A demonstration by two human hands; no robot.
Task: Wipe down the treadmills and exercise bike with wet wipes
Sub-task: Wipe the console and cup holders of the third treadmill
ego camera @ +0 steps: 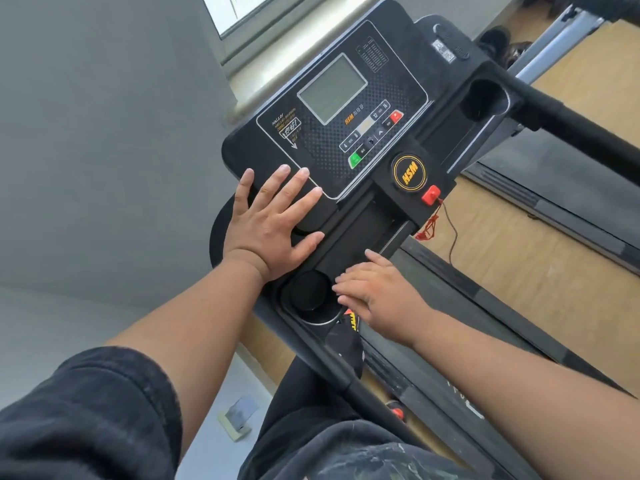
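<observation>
Treadmill console [346, 126] is rigid, heavy, fixed (press on it, no lifting). Left hand [273, 223] lies flat, open, empty; right hand [377, 292] rests fingers-down, wipe not visible.

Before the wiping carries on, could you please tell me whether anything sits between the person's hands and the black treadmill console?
Nothing visible does. The left hand lies flat, fingers spread, directly on the black treadmill console at its near left corner. The right hand rests on the console's lower edge beside the round black cup holder. No wipe is visible.
</observation>
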